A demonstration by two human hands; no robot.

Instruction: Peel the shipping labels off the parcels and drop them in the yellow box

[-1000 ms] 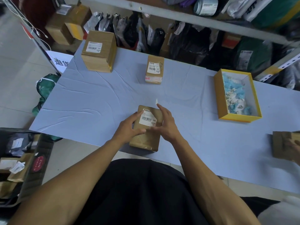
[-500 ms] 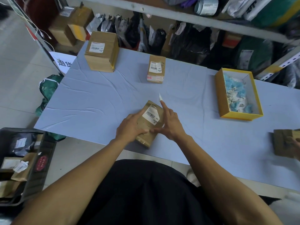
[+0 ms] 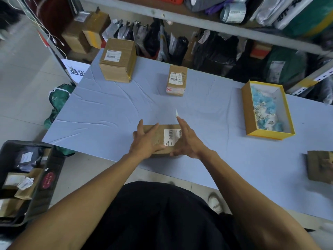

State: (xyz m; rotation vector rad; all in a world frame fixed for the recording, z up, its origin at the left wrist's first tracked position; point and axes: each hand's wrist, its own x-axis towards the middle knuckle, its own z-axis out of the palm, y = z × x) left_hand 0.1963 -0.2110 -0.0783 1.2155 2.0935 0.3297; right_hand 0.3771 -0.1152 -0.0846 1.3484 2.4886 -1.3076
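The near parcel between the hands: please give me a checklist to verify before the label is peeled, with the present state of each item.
1. Label faces up on the near parcel: ok.
2. Left hand steadies the parcel: ok, it rests on top.
3. Right hand has a label corner: not ok, the fingers are straight beside the parcel.
4. White scrap at the right fingertip: cannot tell what it is.
5. Yellow box open for the drop: ok.
6. Label edge already lifted: cannot tell.
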